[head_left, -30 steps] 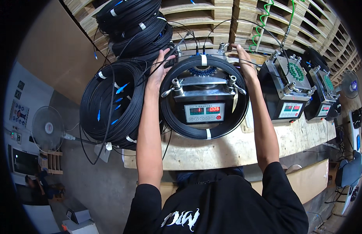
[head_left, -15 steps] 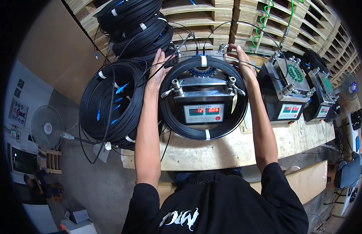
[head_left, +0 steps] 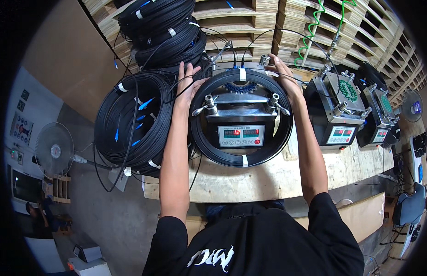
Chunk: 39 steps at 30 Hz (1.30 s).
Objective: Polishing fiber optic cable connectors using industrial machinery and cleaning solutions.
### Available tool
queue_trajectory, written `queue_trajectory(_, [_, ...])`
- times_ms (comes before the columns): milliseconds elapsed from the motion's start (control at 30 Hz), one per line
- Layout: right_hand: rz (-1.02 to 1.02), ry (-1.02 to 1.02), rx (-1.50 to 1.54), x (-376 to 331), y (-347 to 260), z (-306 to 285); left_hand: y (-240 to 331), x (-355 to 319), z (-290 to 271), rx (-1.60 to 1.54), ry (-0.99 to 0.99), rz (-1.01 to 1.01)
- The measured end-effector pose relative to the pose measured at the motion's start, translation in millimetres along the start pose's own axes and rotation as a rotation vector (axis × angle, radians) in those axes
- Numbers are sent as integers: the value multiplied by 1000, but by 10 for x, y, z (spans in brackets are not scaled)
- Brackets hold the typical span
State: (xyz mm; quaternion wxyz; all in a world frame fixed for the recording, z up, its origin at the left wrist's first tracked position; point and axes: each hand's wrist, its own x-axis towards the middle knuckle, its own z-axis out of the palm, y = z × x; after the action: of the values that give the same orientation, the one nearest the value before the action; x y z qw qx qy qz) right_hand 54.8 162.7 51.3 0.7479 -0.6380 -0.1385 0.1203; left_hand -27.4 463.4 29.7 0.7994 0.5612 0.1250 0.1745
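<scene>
The left hand (head_left: 188, 85) lies open, fingers spread, flat against the far-left arc of a black coil of thin cable bound with white tape bands (head_left: 241, 159); it presses on the loop and does not close around it. The right hand (head_left: 283, 76) mirrors it on the far-right arc, fingers extended and curved over the rim, touching but not clamped. The coil lies flat, ringed around a grey metal box machine with a red digital readout (head_left: 240, 135) and two wing-nut clamps on top, standing on a pale plywood surface (head_left: 268, 177).

By its look, the coil is light for its bulk, floppy and springy: only the tape bands keep the turns together, so it would sag if lifted by one side. Hold seems best at two opposite points, near the bands, where the turns are tied. The jacket looks smooth and may slip under flat palms.

Just left of the left forearm, a thick stack of similar black cable coils with blue connector ends (head_left: 130, 124) rests at the surface's edge, and more coils (head_left: 162, 27) pile up on the far side against pale wooden pallets (head_left: 278, 23). To the right stand two further box machines with readouts (head_left: 342, 110). A green spiral hose (head_left: 310, 32) hangs at the far right, and a white floor fan (head_left: 53, 150) stands at the near left.
</scene>
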Motion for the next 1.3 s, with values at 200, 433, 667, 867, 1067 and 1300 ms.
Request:
queue_trajectory(200, [-44,79,56,24,78,-50,15,-6,25,52,-173,68])
queue_trajectory(433, [-83,123,-126,116,136,-142,-2,30,50,116,-146,30])
queue_trajectory(667, [-71,9,-69,81,73,-58,-6,25,6,137,0,18])
queue_trajectory(867, [-74,56,60,80,120,-94,3,-74,94,14,-174,110])
queue_trajectory(1067, [-109,138,4,84,140,-95,-26,21,-5,75,-362,148])
queue_trajectory(1300, [-76,43,-18,113,159,-124,-14,7,11,104,-144,29])
